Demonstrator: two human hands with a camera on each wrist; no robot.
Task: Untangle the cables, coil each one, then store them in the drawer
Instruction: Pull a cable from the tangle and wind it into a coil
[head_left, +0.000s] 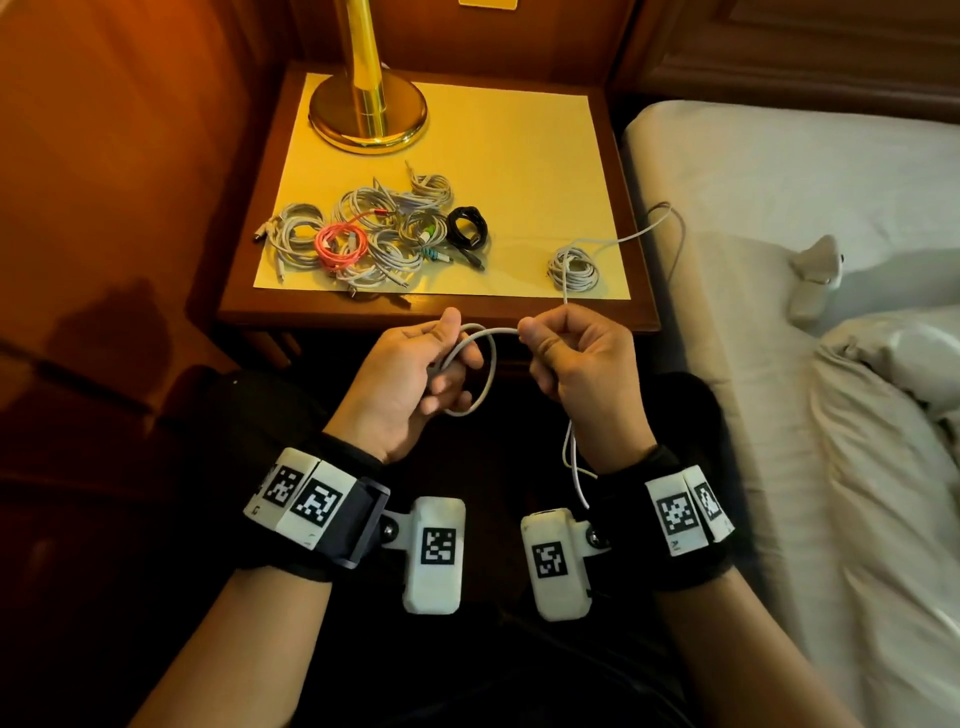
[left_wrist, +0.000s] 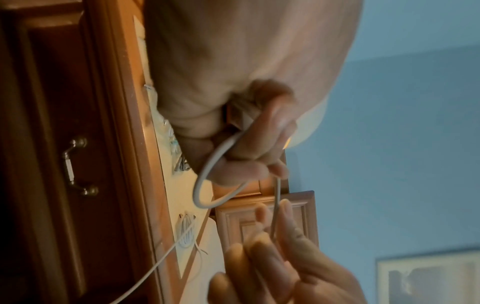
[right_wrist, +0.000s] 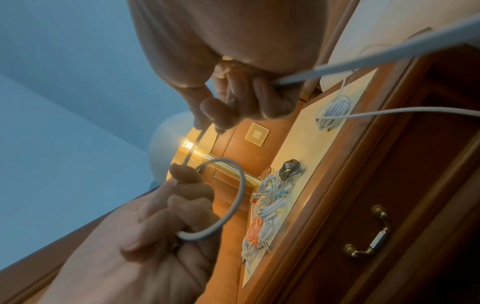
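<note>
Coiling step: left hand (head_left: 410, 382) is gripping the first loop of white cable (head_left: 480, 371), frame centre; right hand (head_left: 582, 364) is pinching the feed. Next likely: wrapping slack from bench (head_left: 519, 156).

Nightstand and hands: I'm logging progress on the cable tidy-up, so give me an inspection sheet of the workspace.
Surface: nightstand with a yellow mat.
Job's things: pile of coiled cables on the mat's left; loose white bundle on its right; drawer closed.
Clutter: brass lamp at the back.
Grippers: left hand holds a loop of white cable; right hand pinches the same cable.
Cables: the held cable runs up to the loose bundle.
Surroundings: bed on the right.
</note>
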